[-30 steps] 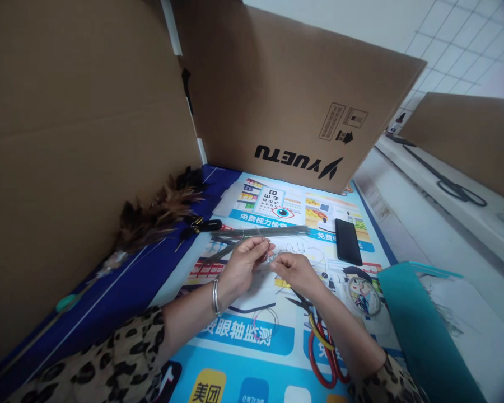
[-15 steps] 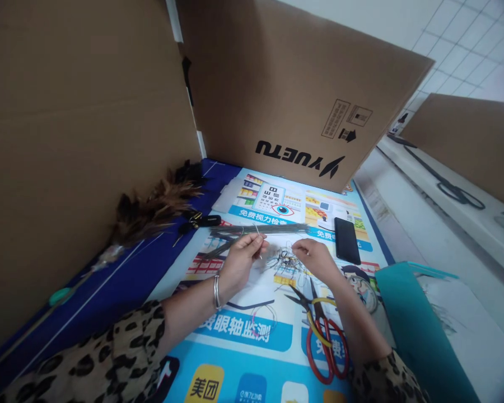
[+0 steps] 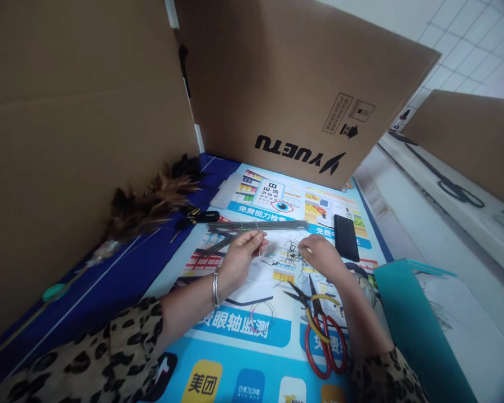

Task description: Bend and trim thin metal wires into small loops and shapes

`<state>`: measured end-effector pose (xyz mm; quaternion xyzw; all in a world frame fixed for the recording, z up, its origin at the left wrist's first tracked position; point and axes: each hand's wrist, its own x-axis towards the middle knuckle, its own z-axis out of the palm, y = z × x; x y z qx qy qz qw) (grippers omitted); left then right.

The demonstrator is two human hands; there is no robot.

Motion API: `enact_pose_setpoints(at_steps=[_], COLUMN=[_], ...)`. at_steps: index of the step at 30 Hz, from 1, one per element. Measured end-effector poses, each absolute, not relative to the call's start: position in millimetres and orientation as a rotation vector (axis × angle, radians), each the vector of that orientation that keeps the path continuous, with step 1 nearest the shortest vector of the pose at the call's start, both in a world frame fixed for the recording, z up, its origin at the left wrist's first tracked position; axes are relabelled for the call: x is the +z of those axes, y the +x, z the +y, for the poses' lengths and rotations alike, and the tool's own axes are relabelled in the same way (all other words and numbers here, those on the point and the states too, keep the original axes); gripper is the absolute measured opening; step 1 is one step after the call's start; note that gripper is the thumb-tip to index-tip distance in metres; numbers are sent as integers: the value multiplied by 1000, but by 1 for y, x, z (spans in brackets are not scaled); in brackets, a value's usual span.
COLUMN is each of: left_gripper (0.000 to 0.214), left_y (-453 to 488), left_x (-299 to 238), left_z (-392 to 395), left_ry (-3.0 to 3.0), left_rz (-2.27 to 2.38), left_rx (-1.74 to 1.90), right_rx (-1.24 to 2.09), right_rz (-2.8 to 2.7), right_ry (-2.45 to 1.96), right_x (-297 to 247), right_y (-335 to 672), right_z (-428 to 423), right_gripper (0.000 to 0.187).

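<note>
My left hand (image 3: 244,253) is closed in a pinch of thumb and index finger, with a thin wire-like strand showing at its fingertips. Just behind it lies a bundle of thin grey wires (image 3: 279,225), with more wires crossing at its left end. To its right is a loose tangle of dark and pale thin strands (image 3: 293,252). My right hand (image 3: 322,256) reaches that tangle's right side with fingers curled together; what they grip is too small to make out. Red-handled scissors (image 3: 324,350) and yellow-handled pliers (image 3: 308,302) lie crossed in front of the tangle.
A black phone (image 3: 346,238) rests right of my right hand. Keys with a black fob (image 3: 205,216) and a brown feather duster (image 3: 149,196) lie left. Cardboard panels (image 3: 294,84) stand behind and left. A teal box (image 3: 407,308) is at right. A small beaded loop (image 3: 262,318) lies in front.
My right hand has shifted slightly right, and the tangled strands now spread a little farther that way. My left hand keeps its pinch nearly in place. The view has tilted slightly.
</note>
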<state>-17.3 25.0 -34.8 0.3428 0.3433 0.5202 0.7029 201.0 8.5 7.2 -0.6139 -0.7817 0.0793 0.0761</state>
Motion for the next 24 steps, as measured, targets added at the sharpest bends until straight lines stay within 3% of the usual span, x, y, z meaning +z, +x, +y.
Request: enact_pose_setpoints(at_steps=[9,18,24], left_gripper=[23,23,22], left_y=[-17,-16,-15], left_x=[-34,-35,-34], left_z=[24,25,24], left_ry=[762,773,768], left_rz=[760,759,761], left_rx=[1168,1163,1172], right_rx=[336,328,315], right_rz=[-2526,-2539,-2281], right_ry=[-1503,-1501,-1955], right_x=[6,7,13], right_y=[176,171,174], right_z=[3,2,28], right_gripper=[16,13,23])
